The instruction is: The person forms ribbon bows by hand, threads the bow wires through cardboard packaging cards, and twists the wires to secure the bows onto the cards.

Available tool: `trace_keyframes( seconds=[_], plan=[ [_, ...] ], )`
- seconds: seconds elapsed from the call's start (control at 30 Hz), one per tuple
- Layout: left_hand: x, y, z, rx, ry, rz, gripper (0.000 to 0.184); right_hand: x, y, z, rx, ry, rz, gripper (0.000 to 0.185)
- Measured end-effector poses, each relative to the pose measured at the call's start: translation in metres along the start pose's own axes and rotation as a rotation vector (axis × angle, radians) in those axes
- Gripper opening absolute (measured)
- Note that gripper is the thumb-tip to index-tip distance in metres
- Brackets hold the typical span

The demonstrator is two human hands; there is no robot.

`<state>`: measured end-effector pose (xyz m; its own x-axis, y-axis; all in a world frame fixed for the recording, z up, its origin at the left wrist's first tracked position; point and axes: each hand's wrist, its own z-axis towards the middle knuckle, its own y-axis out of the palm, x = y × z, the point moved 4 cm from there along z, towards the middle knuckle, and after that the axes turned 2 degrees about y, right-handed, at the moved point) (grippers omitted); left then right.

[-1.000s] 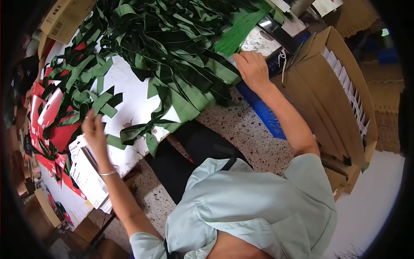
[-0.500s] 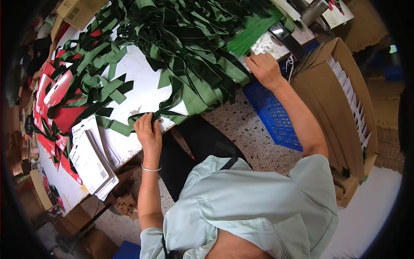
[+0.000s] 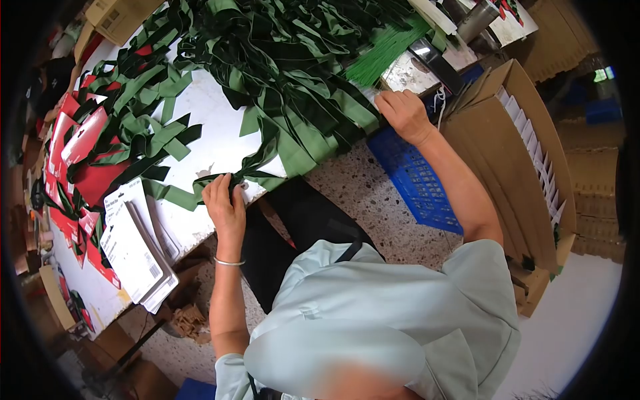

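My left hand is at the front edge of the white table, its fingers closed on a gathered green ribbon with a dark side. The ribbon's wider part stretches right across the table edge. My right hand is a closed fist at the right end of the ribbon pile, just below a bundle of thin green ties. What its fingers hold, if anything, is hidden. Left of my left hand lie several cut green ribbon pieces.
White printed cards are stacked at the table's front left, beside red cards. A blue plastic basket stands below the right edge, next to a cardboard box of white cards. A black tape-like roll sits at the back right.
The whole view has shifted slightly, moving things a little to the left. Both hands keep nearly the same places and the same closed shape.
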<state>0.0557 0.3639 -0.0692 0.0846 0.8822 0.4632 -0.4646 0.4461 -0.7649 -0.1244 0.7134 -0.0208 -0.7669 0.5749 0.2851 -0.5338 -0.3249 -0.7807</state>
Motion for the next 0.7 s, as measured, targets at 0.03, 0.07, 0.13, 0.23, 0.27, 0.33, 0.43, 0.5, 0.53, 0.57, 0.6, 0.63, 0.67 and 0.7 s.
trace_keyframes(
  seconds=[0.03, 0.07, 0.13, 0.23, 0.27, 0.33, 0.43, 0.5, 0.53, 0.57, 0.6, 0.63, 0.67, 0.7],
  plan=[
    [-0.001, 0.0, 0.0, -0.004, -0.005, -0.004, 0.03, 0.001, 0.001, -0.001, -0.003, -0.002, 0.002, 0.023],
    [-0.001, 0.0, 0.0, -0.008, -0.01, -0.009, 0.029, 0.003, 0.004, -0.003, -0.022, 0.01, 0.012, 0.023],
    [-0.004, -0.001, 0.001, -0.011, -0.018, -0.038, 0.029, 0.004, 0.004, -0.005, -0.044, 0.016, 0.032, 0.024],
    [-0.009, -0.011, 0.0, 0.035, -0.047, -0.034, 0.028, -0.005, -0.007, 0.014, 0.042, 0.012, 0.113, 0.024],
    [-0.009, -0.015, 0.001, 0.056, -0.069, -0.045, 0.028, -0.015, -0.012, 0.026, 0.094, -0.012, 0.145, 0.023],
    [-0.011, -0.021, 0.002, 0.087, -0.089, -0.028, 0.03, -0.038, -0.024, 0.056, 0.234, -0.082, 0.261, 0.022],
    [-0.022, -0.015, 0.0, 0.021, -0.198, -0.083, 0.031, -0.094, -0.053, 0.101, 0.282, -0.226, 0.504, 0.026],
    [-0.022, -0.013, 0.001, 0.011, -0.174, -0.08, 0.032, -0.139, -0.063, 0.125, 0.297, -0.226, 0.602, 0.031],
    [-0.022, -0.013, 0.002, 0.011, -0.168, -0.071, 0.032, -0.16, -0.064, 0.136, 0.223, -0.206, 0.644, 0.033],
    [-0.021, -0.015, 0.002, 0.01, -0.162, -0.062, 0.032, -0.177, -0.052, 0.143, 0.17, -0.157, 0.716, 0.03],
    [-0.021, -0.017, 0.002, 0.009, -0.151, -0.055, 0.032, -0.192, -0.036, 0.145, 0.113, -0.109, 0.786, 0.027],
    [-0.021, -0.019, 0.002, 0.011, -0.161, -0.055, 0.032, -0.201, -0.016, 0.146, 0.022, -0.014, 0.856, 0.017],
    [-0.021, -0.02, 0.001, 0.008, -0.142, -0.056, 0.032, -0.205, 0.013, 0.14, -0.073, 0.07, 0.882, 0.014],
    [-0.021, -0.022, 0.0, 0.005, -0.123, -0.058, 0.031, -0.207, 0.044, 0.131, -0.169, 0.155, 0.904, 0.01]
  ],
)
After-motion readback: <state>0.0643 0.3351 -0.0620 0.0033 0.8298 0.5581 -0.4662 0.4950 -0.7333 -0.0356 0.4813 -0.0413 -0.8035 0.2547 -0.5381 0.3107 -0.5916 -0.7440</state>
